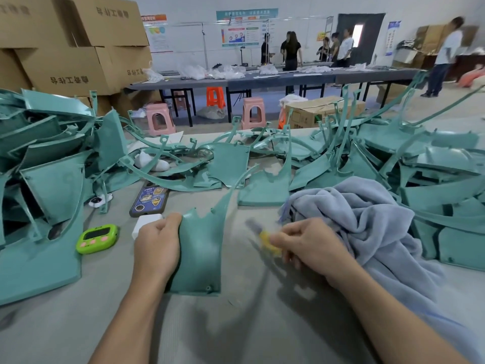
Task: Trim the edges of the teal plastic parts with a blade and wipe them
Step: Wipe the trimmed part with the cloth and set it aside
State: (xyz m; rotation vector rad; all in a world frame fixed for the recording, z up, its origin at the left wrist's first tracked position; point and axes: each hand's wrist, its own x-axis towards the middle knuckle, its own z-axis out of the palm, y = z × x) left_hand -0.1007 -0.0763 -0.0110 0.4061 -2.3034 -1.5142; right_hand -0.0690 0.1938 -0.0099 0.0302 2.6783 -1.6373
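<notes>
While heaps of teal parts crowded the table from nine round to three o'clock, most trimming seemingly remained. The cloth lay bunched at two o'clock. One teal part sat at centre, its nine-o'clock edge gripped by the left hand. The right hand, at three o'clock, pinched a blurred yellow blade.

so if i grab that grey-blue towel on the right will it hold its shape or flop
Probably flops: the towel lies in soft crumpled folds. It looks fluffy, so likely light for its bulk. Pushed, it would likely bunch up on the grey table cover rather than slide.
</notes>
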